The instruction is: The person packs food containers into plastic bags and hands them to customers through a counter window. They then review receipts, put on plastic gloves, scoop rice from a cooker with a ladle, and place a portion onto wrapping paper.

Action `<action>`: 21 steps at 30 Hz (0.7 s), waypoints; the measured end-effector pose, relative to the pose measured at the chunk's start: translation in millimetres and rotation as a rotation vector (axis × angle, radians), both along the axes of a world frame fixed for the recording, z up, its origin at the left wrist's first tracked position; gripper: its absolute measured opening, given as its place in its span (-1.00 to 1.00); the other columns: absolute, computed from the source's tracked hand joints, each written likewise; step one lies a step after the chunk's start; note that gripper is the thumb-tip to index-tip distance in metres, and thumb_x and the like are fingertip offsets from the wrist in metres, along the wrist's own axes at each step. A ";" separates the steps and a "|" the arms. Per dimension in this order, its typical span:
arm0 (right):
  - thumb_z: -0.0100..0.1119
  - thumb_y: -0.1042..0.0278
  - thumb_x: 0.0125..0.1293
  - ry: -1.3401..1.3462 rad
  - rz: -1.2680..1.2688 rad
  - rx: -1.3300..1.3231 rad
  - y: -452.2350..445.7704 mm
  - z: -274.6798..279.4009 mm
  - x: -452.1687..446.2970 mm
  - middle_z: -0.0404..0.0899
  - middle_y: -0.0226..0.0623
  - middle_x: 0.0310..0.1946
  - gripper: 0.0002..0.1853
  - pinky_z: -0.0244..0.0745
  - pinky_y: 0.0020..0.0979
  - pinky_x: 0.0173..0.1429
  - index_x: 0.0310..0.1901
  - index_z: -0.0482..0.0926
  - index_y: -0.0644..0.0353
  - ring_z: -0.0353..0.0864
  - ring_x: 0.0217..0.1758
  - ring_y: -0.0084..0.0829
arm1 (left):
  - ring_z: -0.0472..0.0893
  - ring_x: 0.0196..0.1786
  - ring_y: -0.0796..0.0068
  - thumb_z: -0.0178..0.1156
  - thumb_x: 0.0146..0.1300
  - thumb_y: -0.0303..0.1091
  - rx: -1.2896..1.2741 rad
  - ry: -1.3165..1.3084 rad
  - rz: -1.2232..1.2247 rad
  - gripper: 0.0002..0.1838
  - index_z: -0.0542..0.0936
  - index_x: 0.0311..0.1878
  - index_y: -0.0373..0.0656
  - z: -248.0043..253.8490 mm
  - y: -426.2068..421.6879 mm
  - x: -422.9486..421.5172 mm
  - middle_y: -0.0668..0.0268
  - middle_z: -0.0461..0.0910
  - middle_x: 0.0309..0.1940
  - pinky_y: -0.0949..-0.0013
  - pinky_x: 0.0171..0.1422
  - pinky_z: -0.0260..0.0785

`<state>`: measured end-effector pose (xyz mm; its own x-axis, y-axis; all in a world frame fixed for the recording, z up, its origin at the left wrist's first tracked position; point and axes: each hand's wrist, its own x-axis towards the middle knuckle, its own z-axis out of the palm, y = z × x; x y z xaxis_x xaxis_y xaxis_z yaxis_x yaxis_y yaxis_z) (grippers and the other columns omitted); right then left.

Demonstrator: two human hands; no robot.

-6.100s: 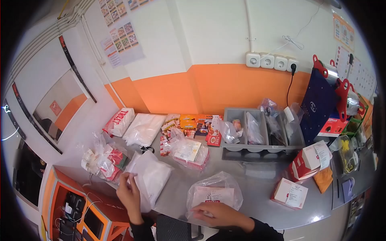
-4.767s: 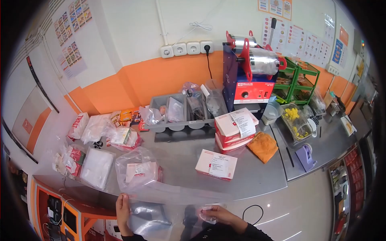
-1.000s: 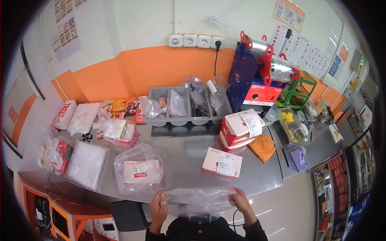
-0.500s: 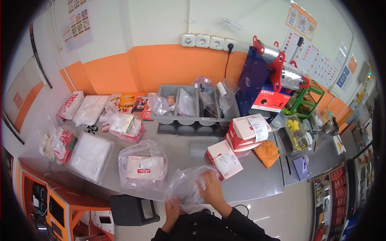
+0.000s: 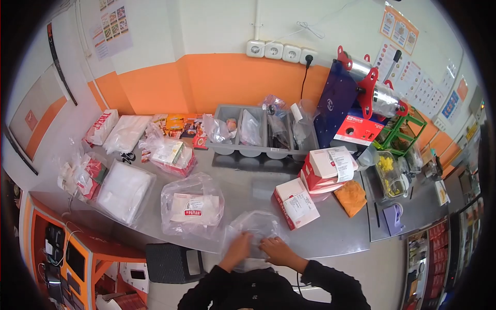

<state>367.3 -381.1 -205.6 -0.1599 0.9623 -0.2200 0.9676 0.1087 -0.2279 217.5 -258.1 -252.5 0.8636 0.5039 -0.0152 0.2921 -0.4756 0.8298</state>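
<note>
Spreading a clear plastic bag (image 5: 258, 219) appears to be the step in hand; for the next move, the two layers of thin film would probably need to be parted and the mouth held wide. From the left, the bag is met by the left hand (image 5: 237, 249), whose fingers are curled toward the film; from the right, by the bent fingers of the right hand (image 5: 279, 251). Whether the film is pinched by either hand cannot be told. The bag is placed at the counter's front edge, just left of a labelled red-and-white carton (image 5: 295, 204).

On the steel counter (image 5: 336, 232), red-and-white packages (image 5: 92, 170) in clear plastic are seen at far left, followed by a clear-wrapped white stack (image 5: 126, 191), scissors (image 5: 125, 156), a bagged box (image 5: 173, 155) and orange leaflets (image 5: 178, 125). Near the front, a bagged carton (image 5: 195, 207) is set; at the back, plastic-wrapped items are held in a grey divided tray (image 5: 245, 150). Farther right, stacked cartons (image 5: 320, 170) are topped by a receipt (image 5: 344, 169), with an orange cloth (image 5: 351, 198) just beside. Behind them a sealing machine (image 5: 336, 106) is placed, then a green rack (image 5: 400, 134).

In the room, an orange cabinet (image 5: 98, 253) is seen at lower left, then a black step stool (image 5: 168, 266). Power sockets (image 5: 274, 50) are fitted on the white-and-orange wall (image 5: 217, 23).
</note>
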 end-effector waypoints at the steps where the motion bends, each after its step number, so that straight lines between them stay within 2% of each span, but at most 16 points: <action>1: 0.35 0.07 -0.07 -0.006 -0.010 -0.017 -10.4 10.0 12.0 0.35 -0.19 0.08 -0.30 0.15 -0.20 0.25 0.16 0.34 0.00 0.33 0.20 -0.28 | 0.38 0.12 0.03 0.04 0.19 -0.44 -0.012 -0.023 0.054 -0.57 0.33 0.16 -0.21 -5.7 12.7 -4.6 -0.05 0.38 0.06 0.22 0.19 0.25; 2: 0.35 0.06 -0.07 -0.007 -0.022 -0.039 -18.7 14.7 19.9 0.36 -0.19 0.09 -0.29 0.13 -0.19 0.28 0.16 0.33 0.00 0.32 0.22 -0.29 | 0.38 0.10 0.00 0.05 0.18 -0.44 -0.029 -0.040 0.108 -0.56 0.34 0.17 -0.21 -12.3 18.4 -10.8 -0.05 0.38 0.07 0.21 0.18 0.24; 3: 0.33 0.03 -0.05 -0.015 -0.067 -0.034 -23.3 13.7 23.5 0.35 -0.13 0.08 -0.40 0.10 -0.15 0.30 0.08 0.45 0.00 0.32 0.20 -0.23 | 0.34 0.13 -0.11 0.09 0.14 -0.43 -0.088 0.015 0.077 -0.39 0.20 0.29 -0.17 -13.7 14.5 -17.0 -0.11 0.28 0.14 0.11 0.23 0.22; 6: 0.27 0.05 0.01 -0.231 -0.193 -0.268 -3.3 33.9 7.4 0.38 -0.08 0.03 -0.54 0.16 -0.16 0.24 -0.05 0.56 0.08 0.35 0.14 -0.17 | 0.26 0.18 -0.26 0.23 0.06 -0.38 0.232 0.446 0.087 -0.18 0.04 0.37 -0.13 20.5 -16.8 -2.4 -0.17 0.13 0.23 0.00 0.24 0.21; 7: 0.20 0.09 0.06 -0.310 -0.214 -0.162 2.5 22.8 -2.4 0.42 -0.04 -0.04 -0.62 0.26 -0.15 0.09 -0.15 0.60 0.16 0.41 0.03 -0.16 | 0.23 0.20 -0.29 0.19 0.09 -0.38 0.235 0.434 0.071 -0.17 -0.02 0.39 -0.12 38.1 -21.9 2.0 -0.16 0.08 0.26 -0.02 0.25 0.18; 9: 0.18 0.12 0.08 -0.231 -0.274 0.031 27.5 24.7 -22.9 0.44 -0.03 -0.07 -0.64 0.30 -0.17 -0.01 -0.17 0.59 0.21 0.44 -0.04 -0.17 | 0.18 0.24 -0.36 0.13 0.14 -0.40 0.239 0.409 0.047 -0.16 -0.12 0.41 -0.11 67.0 -23.5 9.5 -0.13 -0.02 0.33 -0.08 0.28 0.13; 10: 0.16 0.14 0.08 -0.190 -0.299 0.128 35.6 25.8 -26.4 0.45 -0.03 -0.09 -0.64 0.32 -0.17 -0.05 -0.18 0.59 0.23 0.46 -0.07 -0.17 | 0.20 0.23 -0.33 0.14 0.14 -0.39 0.249 0.341 0.076 -0.16 -0.11 0.41 -0.13 61.0 -20.5 9.8 -0.13 0.01 0.32 -0.06 0.27 0.15; 11: 0.23 0.11 0.02 -0.173 -0.189 0.057 39.3 -8.7 -20.2 0.43 -0.05 -0.06 -0.53 0.37 -0.14 -0.05 -0.04 0.51 0.14 0.48 -0.06 -0.14 | 0.23 0.22 -0.30 0.14 0.13 -0.37 0.261 0.274 0.105 -0.17 -0.09 0.41 -0.14 48.3 -17.0 7.4 -0.14 0.04 0.31 -0.04 0.27 0.16; 12: 0.27 0.10 -0.02 -0.157 -0.259 0.002 35.5 -10.0 -15.4 0.43 -0.05 -0.05 -0.46 0.37 -0.12 -0.03 0.03 0.45 0.09 0.48 -0.04 -0.12 | 0.26 0.22 -0.27 0.15 0.13 -0.36 0.273 0.208 0.133 -0.17 -0.07 0.40 -0.16 37.5 -12.8 3.3 -0.14 0.07 0.30 -0.02 0.26 0.18; 14: 0.33 0.09 -0.08 -0.124 -0.400 -0.103 25.8 -7.7 5.6 0.41 -0.06 -0.03 -0.29 0.38 -0.08 0.01 0.18 0.32 0.00 0.47 -0.01 -0.08 | 0.31 0.18 -0.21 0.16 0.10 -0.38 0.235 0.192 0.035 -0.17 -0.05 0.39 -0.18 27.7 6.4 -12.2 -0.14 0.15 0.26 0.03 0.24 0.22; 15: 0.41 0.05 -0.15 -0.142 -0.419 -0.230 28.9 -43.6 25.1 0.34 -0.04 0.08 -0.05 0.37 -0.02 0.06 0.32 0.10 -0.13 0.44 0.07 -0.02 | 0.34 0.17 -0.18 0.16 0.09 -0.38 0.215 0.181 -0.011 -0.17 -0.04 0.39 -0.19 22.5 13.2 -15.5 -0.14 0.18 0.24 0.05 0.23 0.24; 18: 0.39 0.07 -0.10 -0.249 -0.195 -0.207 33.8 -38.7 36.6 0.43 0.02 0.04 -0.02 0.39 -0.06 0.06 0.36 0.03 -0.08 0.49 0.05 -0.01 | 0.53 -0.13 -0.14 0.20 0.02 -0.28 0.320 0.274 0.023 -0.14 0.00 0.37 -0.18 -7.0 8.5 -15.9 -0.31 0.19 0.16 0.03 -0.13 0.43; 19: 0.37 0.08 -0.07 -0.120 -0.137 -0.329 44.3 -13.2 33.1 0.46 0.04 -0.01 -0.08 0.40 -0.08 0.06 0.34 0.08 -0.06 0.51 0.02 -0.02 | 0.51 -0.04 -0.10 0.09 0.08 -0.45 0.307 0.320 0.103 -0.33 0.16 0.31 -0.21 33.8 -1.0 -9.3 -0.07 0.27 0.19 0.12 -0.02 0.41; 21: 0.32 0.13 0.01 0.112 0.068 -0.516 79.9 52.6 28.1 0.54 0.04 -0.12 -0.21 0.43 -0.14 0.05 0.30 0.18 0.00 0.56 -0.04 -0.07 | 0.54 -0.11 -0.06 0.10 0.06 -0.44 0.239 0.426 0.151 -0.32 0.17 0.31 -0.18 38.9 -5.2 1.9 -0.05 0.28 0.18 0.10 -0.07 0.43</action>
<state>395.4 -301.3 -153.0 -0.2676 0.7202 -0.6401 0.9289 0.0163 -0.3700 219.4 -263.3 -213.7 0.7233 0.6546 -0.2197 0.6608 -0.5639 0.4954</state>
